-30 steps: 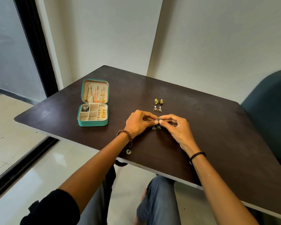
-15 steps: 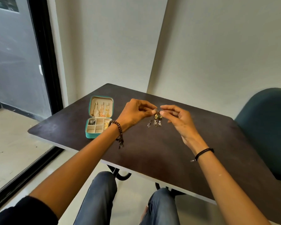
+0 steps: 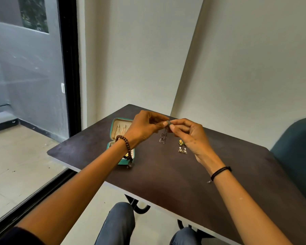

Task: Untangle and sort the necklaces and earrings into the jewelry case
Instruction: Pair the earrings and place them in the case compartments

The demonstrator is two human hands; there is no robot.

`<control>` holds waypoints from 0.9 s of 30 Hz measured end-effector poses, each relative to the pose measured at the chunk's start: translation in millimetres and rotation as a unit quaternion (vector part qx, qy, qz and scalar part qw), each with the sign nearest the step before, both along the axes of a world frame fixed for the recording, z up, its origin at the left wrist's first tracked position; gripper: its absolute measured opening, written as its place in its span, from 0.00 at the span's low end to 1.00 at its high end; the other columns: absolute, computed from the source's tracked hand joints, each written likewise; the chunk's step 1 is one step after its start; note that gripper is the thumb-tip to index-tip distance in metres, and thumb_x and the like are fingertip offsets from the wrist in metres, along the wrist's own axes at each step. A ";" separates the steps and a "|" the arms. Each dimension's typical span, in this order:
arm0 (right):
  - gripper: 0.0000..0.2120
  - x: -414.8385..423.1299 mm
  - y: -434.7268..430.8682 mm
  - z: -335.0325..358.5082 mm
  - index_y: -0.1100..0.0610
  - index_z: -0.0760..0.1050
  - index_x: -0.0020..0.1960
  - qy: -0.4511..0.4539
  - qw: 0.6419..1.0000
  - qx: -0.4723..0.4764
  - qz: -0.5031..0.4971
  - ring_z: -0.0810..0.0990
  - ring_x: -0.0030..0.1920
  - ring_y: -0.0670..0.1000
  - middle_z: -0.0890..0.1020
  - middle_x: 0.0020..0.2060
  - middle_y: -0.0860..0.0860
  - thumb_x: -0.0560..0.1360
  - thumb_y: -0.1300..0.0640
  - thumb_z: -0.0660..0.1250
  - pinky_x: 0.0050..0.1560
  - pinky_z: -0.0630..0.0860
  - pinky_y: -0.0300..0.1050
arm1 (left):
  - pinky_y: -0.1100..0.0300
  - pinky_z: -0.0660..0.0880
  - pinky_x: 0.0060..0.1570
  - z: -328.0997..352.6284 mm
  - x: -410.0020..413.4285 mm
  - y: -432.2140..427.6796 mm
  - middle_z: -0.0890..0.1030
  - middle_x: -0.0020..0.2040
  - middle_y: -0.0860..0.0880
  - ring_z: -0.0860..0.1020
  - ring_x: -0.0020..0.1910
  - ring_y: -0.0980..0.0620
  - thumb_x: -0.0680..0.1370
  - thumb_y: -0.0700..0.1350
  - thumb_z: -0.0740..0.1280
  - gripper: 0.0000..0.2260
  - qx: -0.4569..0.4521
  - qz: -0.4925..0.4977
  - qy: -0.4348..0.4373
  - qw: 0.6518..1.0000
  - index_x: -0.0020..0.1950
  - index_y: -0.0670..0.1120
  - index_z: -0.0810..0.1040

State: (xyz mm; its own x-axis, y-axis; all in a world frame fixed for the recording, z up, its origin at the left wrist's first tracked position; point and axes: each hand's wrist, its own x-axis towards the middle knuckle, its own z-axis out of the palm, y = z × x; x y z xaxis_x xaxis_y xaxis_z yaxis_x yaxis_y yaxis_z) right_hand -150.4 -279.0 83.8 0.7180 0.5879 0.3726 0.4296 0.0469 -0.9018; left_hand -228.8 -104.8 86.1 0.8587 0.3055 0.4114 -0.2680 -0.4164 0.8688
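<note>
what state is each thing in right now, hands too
jewelry case: open, lid upright, on the table
dark dangle earrings: held above the table, hanging from both hands
left hand: pinching their top
right hand: pinching the same top
yellow earrings: lying on the table
triangle earrings: lying on the table, side by side

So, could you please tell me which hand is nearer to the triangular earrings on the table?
Right. The right hand is raised just beside the triangular earrings; the left hand is farther left, over the jewelry case.
</note>
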 end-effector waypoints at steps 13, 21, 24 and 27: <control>0.07 -7.8 90.4 -25.9 0.61 0.81 0.56 0.073 0.996 0.002 0.050 0.87 0.52 0.53 0.88 0.48 0.57 0.79 0.63 0.70 0.54 0.83 0.46 | 0.62 0.82 0.46 -15.5 -29.4 78.0 0.85 0.48 0.51 0.84 0.45 0.56 0.75 0.44 0.74 0.08 0.004 0.081 0.043 0.996 0.54 0.48 0.85; 0.08 -13.1 138.2 -56.1 0.60 0.81 0.58 0.102 0.993 -0.022 0.060 0.87 0.50 0.53 0.88 0.47 0.56 0.79 0.63 0.70 0.52 0.84 0.45 | 0.55 0.83 0.49 -44.7 -42.2 112.2 0.85 0.50 0.49 0.84 0.46 0.53 0.75 0.43 0.73 0.07 -0.017 0.113 0.071 0.991 0.52 0.49 0.85; 0.08 -13.2 144.3 -66.3 0.62 0.80 0.58 0.118 0.991 -0.029 0.062 0.88 0.49 0.53 0.88 0.47 0.56 0.79 0.63 0.70 0.50 0.84 0.43 | 0.55 0.82 0.50 -57.4 -43.6 116.7 0.85 0.50 0.49 0.84 0.47 0.54 0.74 0.43 0.74 0.07 -0.021 0.127 0.077 0.989 0.53 0.48 0.85; 0.09 -12.5 145.7 -77.1 0.62 0.80 0.59 0.129 0.989 -0.043 0.065 0.87 0.50 0.53 0.88 0.48 0.56 0.79 0.63 0.70 0.52 0.84 0.45 | 0.56 0.83 0.49 -68.9 -44.8 116.4 0.85 0.49 0.50 0.84 0.46 0.55 0.75 0.44 0.74 0.07 -0.016 0.139 0.086 0.986 0.52 0.48 0.85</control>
State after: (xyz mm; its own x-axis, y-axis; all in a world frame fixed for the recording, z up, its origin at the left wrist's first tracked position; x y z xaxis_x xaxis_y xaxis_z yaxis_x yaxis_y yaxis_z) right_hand -162.9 -133.3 6.7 0.6993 0.7026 0.1320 0.1803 0.0052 -0.9836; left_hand -273.6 11.6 17.2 0.7966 0.5494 0.2523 0.0055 -0.4238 0.9057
